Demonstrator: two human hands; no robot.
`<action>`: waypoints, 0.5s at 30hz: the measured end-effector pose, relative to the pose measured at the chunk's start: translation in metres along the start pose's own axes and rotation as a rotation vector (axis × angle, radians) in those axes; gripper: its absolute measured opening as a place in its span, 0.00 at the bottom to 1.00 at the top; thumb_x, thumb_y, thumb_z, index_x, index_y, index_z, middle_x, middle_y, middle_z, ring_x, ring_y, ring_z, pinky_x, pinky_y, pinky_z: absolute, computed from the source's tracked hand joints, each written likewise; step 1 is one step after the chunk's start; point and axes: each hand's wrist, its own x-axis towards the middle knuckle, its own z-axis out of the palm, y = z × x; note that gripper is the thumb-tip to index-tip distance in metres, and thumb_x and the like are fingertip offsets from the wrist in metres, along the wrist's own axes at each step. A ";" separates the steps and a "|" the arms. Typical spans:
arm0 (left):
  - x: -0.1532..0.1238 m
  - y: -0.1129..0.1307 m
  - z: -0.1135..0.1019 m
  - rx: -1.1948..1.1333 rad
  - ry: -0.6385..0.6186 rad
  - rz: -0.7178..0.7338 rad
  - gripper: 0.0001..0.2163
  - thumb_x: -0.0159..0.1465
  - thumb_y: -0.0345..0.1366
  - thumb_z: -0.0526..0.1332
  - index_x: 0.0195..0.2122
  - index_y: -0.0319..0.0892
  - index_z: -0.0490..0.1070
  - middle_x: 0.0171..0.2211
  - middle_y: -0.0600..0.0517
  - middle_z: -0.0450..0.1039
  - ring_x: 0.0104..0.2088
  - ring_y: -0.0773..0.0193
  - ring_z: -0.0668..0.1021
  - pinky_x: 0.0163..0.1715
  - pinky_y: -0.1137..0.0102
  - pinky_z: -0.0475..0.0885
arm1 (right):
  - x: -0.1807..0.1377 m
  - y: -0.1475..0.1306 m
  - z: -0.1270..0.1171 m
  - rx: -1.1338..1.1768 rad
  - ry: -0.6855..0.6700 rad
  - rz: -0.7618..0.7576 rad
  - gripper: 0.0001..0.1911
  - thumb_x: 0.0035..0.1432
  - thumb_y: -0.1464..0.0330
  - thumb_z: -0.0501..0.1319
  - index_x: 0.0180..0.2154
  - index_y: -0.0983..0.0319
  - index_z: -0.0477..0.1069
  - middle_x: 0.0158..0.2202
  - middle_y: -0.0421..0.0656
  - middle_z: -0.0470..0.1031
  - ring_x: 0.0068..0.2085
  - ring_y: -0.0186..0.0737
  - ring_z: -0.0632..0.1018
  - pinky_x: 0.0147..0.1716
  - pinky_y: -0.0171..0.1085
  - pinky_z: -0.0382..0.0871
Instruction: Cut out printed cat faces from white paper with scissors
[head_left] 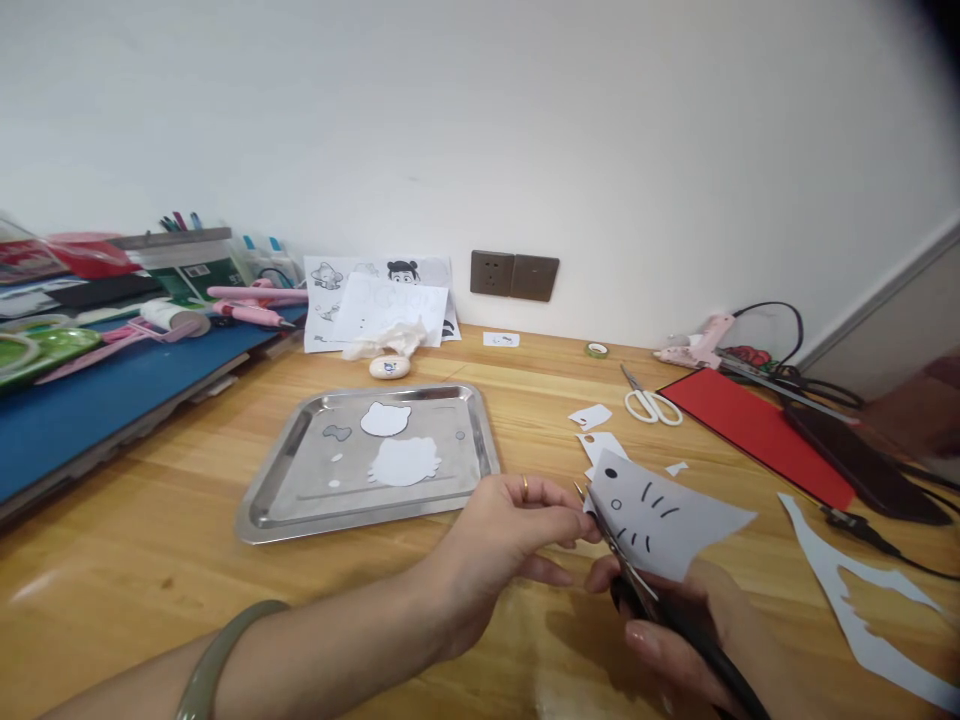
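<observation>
My left hand (529,525), with a ring and a bangle on its side, pinches the left edge of a sheet of white paper (697,515). Black strokes, a filled black oval and a small circle are printed on that sheet. Black-handled scissors (637,580) are gripped in my right hand (675,630), their blades slightly apart at the paper's left edge beside my left fingertips. Left of my hands, a metal tray (259,510) carries a white cat-head cutout (386,419), a larger white cutout (405,462), a grey bow (337,432) and small bits.
Paper scraps (590,416) and white-handled scissors (652,405) lie beyond my right hand. A red sheet (757,430), a pink glue gun (697,345) and cables are at right. A large paper offcut (862,620) lies near right. A blue board (150,365) with craft supplies stands left.
</observation>
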 end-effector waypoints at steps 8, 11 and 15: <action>0.001 0.001 0.000 0.011 0.011 -0.007 0.05 0.49 0.33 0.62 0.25 0.36 0.70 0.28 0.52 0.70 0.29 0.71 0.70 0.26 0.77 0.65 | -0.001 -0.008 -0.003 -0.045 -0.008 -0.057 0.14 0.43 0.59 0.60 0.31 0.60 0.69 0.18 0.39 0.69 0.18 0.36 0.70 0.15 0.33 0.65; 0.001 0.000 0.000 0.003 0.013 -0.012 0.06 0.49 0.33 0.62 0.25 0.36 0.70 0.28 0.52 0.70 0.29 0.71 0.70 0.26 0.77 0.65 | -0.001 -0.010 -0.003 -0.059 -0.006 -0.037 0.14 0.42 0.58 0.61 0.31 0.60 0.69 0.18 0.40 0.69 0.17 0.38 0.70 0.15 0.34 0.66; 0.001 -0.001 0.000 -0.014 0.005 -0.008 0.05 0.49 0.33 0.62 0.26 0.36 0.70 0.28 0.52 0.70 0.29 0.70 0.71 0.26 0.77 0.65 | -0.001 -0.009 -0.002 -0.055 0.023 -0.026 0.14 0.42 0.59 0.62 0.32 0.58 0.70 0.21 0.42 0.72 0.19 0.40 0.72 0.16 0.35 0.67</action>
